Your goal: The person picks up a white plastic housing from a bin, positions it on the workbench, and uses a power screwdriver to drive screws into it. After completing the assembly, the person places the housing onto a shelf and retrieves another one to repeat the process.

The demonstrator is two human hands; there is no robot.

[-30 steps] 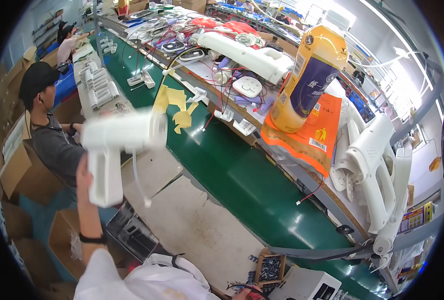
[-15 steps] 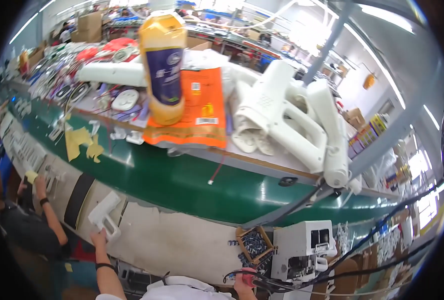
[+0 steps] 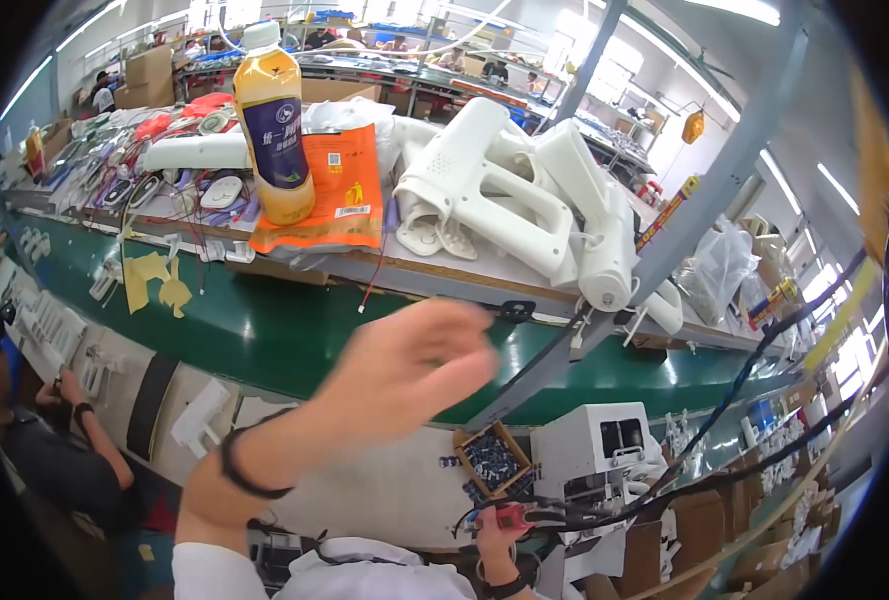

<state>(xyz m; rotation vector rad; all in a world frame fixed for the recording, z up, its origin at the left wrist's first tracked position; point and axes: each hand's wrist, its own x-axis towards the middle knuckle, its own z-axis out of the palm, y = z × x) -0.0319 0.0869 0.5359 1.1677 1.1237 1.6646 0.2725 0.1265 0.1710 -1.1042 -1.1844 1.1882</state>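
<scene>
My left hand (image 3: 410, 360) is raised over the middle of the work surface, smeared by motion. Its fingers bend loosely with the thumb apart from them, and nothing shows between. Below it to the left, the white gun-shaped plastic housing (image 3: 203, 416) lies on the bench, untouched. At the lower middle, my right hand (image 3: 498, 535) is closed around a red tool (image 3: 513, 516) with dark cords running off to the right. Just beyond that hand stands an open cardboard box (image 3: 500, 470) of small dark parts, with more parts loose around it.
A white machine (image 3: 595, 450) stands right of the box. A shelf across the far side bears a yellow drink bottle (image 3: 277, 140), an orange packet (image 3: 340, 190) and white housings (image 3: 485, 185). A grey post (image 3: 705, 200) rises at the right. A co-worker (image 3: 50, 450) works at the left.
My left hand has let go of the white housing and swung up and right. The right hand still holds the red tool. The whole view has shifted, moving the shelf leftward.
</scene>
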